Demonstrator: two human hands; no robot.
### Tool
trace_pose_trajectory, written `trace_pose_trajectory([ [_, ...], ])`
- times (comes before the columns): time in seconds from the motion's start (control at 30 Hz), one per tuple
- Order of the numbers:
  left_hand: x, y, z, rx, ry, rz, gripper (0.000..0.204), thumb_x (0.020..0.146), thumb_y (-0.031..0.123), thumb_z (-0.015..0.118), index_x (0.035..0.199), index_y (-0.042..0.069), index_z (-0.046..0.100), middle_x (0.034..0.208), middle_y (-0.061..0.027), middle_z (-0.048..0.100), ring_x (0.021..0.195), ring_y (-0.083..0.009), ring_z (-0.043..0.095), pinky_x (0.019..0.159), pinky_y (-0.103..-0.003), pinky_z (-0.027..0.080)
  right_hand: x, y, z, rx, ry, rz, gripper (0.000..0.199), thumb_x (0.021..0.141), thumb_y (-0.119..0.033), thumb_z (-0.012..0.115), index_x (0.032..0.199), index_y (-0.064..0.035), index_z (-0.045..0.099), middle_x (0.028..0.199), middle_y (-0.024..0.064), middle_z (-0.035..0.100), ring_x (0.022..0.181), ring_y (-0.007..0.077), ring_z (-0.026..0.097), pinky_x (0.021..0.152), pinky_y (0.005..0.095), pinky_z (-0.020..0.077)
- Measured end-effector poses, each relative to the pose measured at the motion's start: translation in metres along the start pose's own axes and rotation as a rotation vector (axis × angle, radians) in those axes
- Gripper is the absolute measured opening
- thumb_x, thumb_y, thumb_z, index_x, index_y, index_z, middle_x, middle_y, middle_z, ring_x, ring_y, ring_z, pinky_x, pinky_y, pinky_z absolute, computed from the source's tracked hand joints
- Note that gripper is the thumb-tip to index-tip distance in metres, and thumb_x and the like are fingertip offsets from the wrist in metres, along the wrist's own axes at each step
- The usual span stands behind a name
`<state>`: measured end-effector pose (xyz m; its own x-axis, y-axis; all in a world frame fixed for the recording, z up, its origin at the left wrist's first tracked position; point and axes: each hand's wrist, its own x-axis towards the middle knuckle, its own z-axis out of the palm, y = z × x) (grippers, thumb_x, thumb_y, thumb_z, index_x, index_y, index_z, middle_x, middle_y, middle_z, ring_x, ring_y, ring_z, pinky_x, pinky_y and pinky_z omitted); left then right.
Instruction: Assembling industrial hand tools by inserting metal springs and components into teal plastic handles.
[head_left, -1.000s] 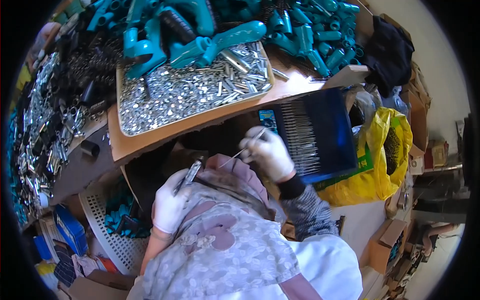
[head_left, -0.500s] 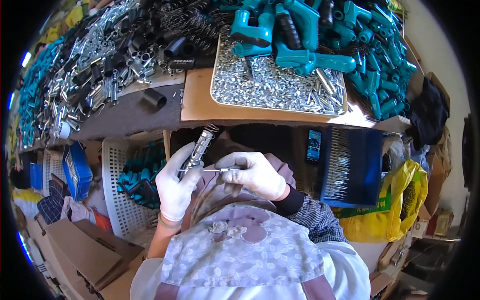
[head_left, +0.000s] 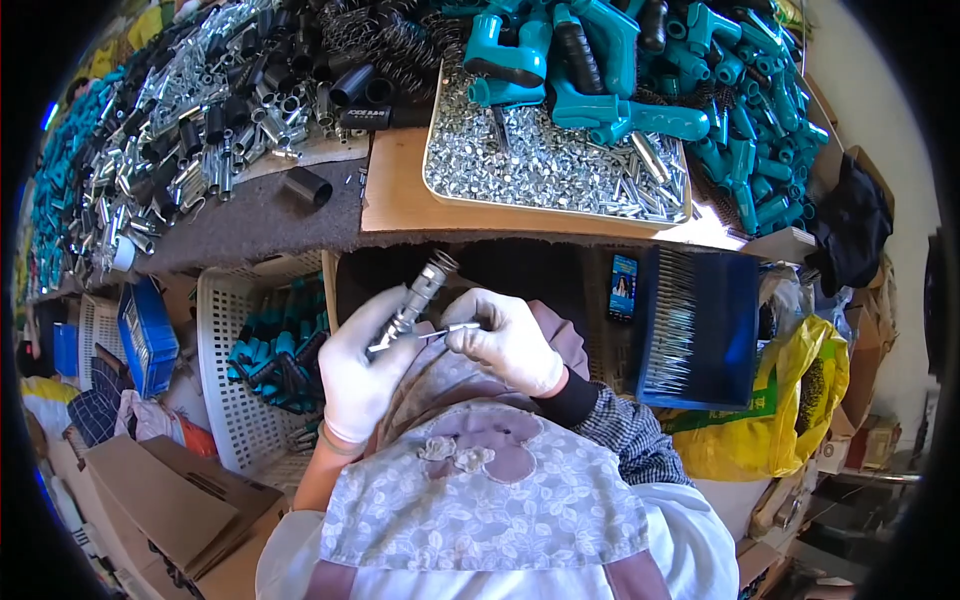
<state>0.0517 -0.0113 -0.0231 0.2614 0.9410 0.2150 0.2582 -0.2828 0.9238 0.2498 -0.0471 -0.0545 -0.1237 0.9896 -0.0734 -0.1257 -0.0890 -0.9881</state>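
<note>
My left hand (head_left: pixel 360 362), in a white glove, is closed round a silver metal cylinder (head_left: pixel 418 297) with ridges and a dark coil spring at its upper end. The cylinder tilts up to the right over my lap. Beside it, my gloved right hand (head_left: pixel 508 345) pinches a small metal pin tool (head_left: pixel 461 328) between thumb and fingers. Its thin shaft points left toward the cylinder's lower end; whether the tip touches the cylinder I cannot tell. My right fingers partly hide the tool's handle.
Above my hands runs the bench edge (head_left: pixel 300 240). On it stand a tray (head_left: pixel 560 217) of small metal parts, heaped teal tool housings (head_left: pixel 765 170) and loose metal tubes. Below, a white basket (head_left: pixel 222 400) is at left; a blue bin (head_left: pixel 725 340) of long pins and a phone (head_left: pixel 622 288) are at right.
The cylinder has moved slightly right and tilted further over. The thin shaft, which crossed the cylinder before, is now drawn back to the right and slopes more.
</note>
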Motion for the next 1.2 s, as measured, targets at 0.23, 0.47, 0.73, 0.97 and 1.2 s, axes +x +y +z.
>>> trace_pose_trajectory([
  [0.23,0.005,-0.005,-0.010,-0.226,-0.021,-0.276,0.047,0.089,0.006,0.057,0.133,-0.008,0.059,0.086,-0.0025,0.064,0.059,-0.0024,0.049,0.053,-0.018,0.039,-0.007,-0.014,0.001,0.168,-0.094,0.249,0.022,0.093,-0.014,0.070,0.110,0.0005,0.066,0.080,-0.0016,0.059,0.064,0.0034,0.047,0.055,0.0210,0.0385],
  [0.47,0.005,-0.005,-0.008,-0.227,-0.016,-0.310,0.047,0.088,0.009,0.061,0.132,-0.006,0.061,0.086,-0.0014,0.064,0.062,-0.0020,0.050,0.054,-0.017,0.040,-0.005,-0.010,0.001,0.181,-0.062,0.244,0.019,0.094,-0.014,0.069,0.106,0.0006,0.067,0.077,-0.0021,0.058,0.062,0.0032,0.045,0.054,0.0208,0.0363],
  [0.73,0.003,0.003,-0.017,0.102,-0.101,-0.120,0.042,0.077,0.009,0.078,0.118,-0.001,0.070,0.093,-0.0121,0.072,0.080,-0.0163,0.067,0.076,-0.029,0.054,-0.006,-0.015,-0.020,-0.066,0.170,0.149,0.020,0.089,-0.014,0.068,0.101,0.0015,0.067,0.086,0.0043,0.066,0.083,0.0109,0.060,0.076,0.0269,0.0496],
  [0.97,0.006,0.015,-0.035,0.313,-0.231,0.111,0.031,0.074,0.011,0.082,0.103,0.003,0.075,0.087,-0.0134,0.071,0.075,-0.0288,0.069,0.068,-0.034,0.054,-0.023,-0.062,-0.072,-0.167,0.254,0.073,0.017,0.086,-0.012,0.066,0.096,0.0016,0.064,0.087,0.0027,0.062,0.082,0.0102,0.056,0.078,0.0252,0.0465],
  [1.2,0.003,0.014,-0.016,0.279,-0.292,0.192,0.032,0.077,0.015,0.081,0.105,0.003,0.074,0.093,-0.0152,0.073,0.080,-0.0310,0.072,0.071,-0.035,0.057,-0.012,-0.074,-0.050,-0.359,-0.010,0.078,0.018,0.085,-0.013,0.070,0.097,0.0009,0.067,0.082,0.0045,0.066,0.079,0.0102,0.061,0.074,0.0282,0.0512],
])
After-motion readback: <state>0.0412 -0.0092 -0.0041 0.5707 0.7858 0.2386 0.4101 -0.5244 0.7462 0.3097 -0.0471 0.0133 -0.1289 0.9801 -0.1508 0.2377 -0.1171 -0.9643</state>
